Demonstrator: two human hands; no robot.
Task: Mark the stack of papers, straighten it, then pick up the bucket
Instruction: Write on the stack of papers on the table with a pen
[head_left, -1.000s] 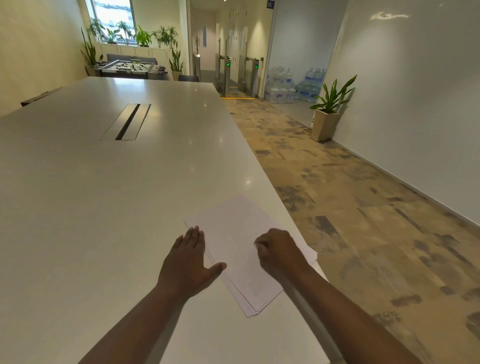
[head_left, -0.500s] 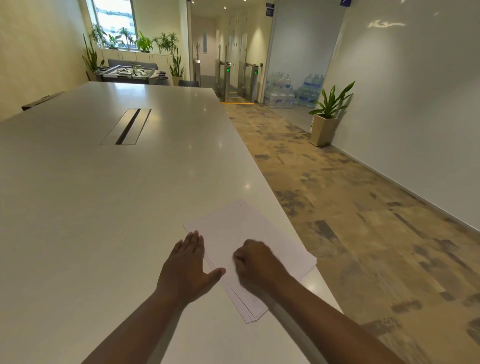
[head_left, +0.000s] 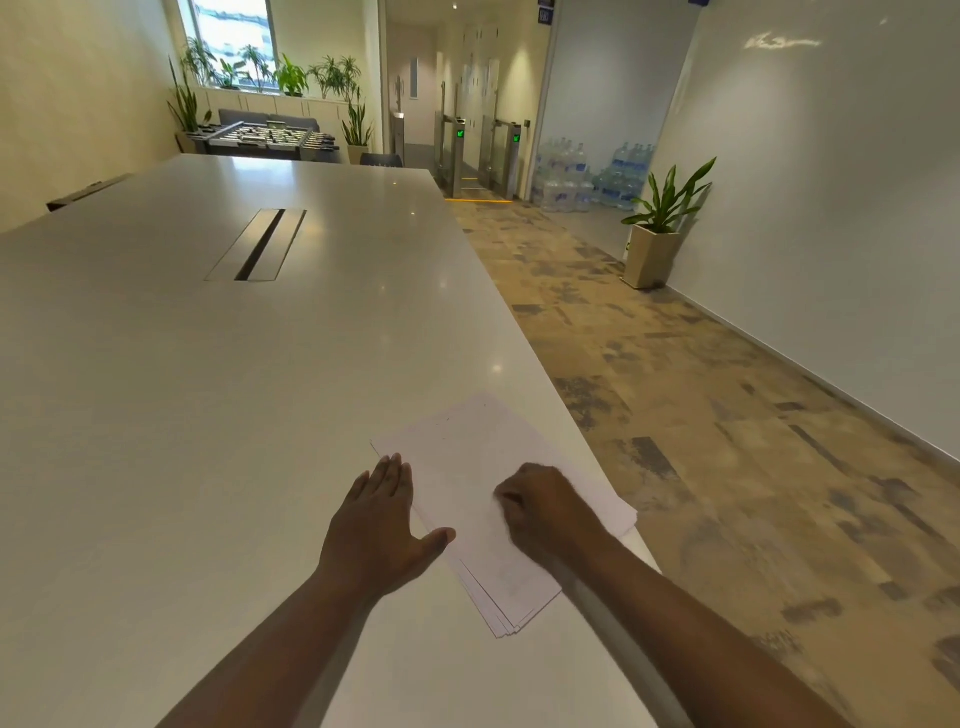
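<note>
While the left hand (head_left: 382, 525) lies flat, fingers straight, on the stack of papers (head_left: 485, 470), the right hand (head_left: 543, 506) rests curled there. Whether it pinches anything is unclear. The stack's right corner overhangs the desk (head_left: 208, 415) edge.

Long white table (head_left: 218, 374) with central cable slot (head_left: 257, 244). Mottled brown carpet (head_left: 701, 395); pale walls. Potted plant (head_left: 662, 223), stacked water bottles (head_left: 592, 176), foosball table (head_left: 267, 136) beneath bright window (head_left: 231, 36).

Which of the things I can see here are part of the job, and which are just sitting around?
Part of the job:
stack of papers
left hand, flat at its edge
right hand, fingers curled, on top

Just around:
table
potted plant
water bottles
foosball table

No bucket shows.
</note>
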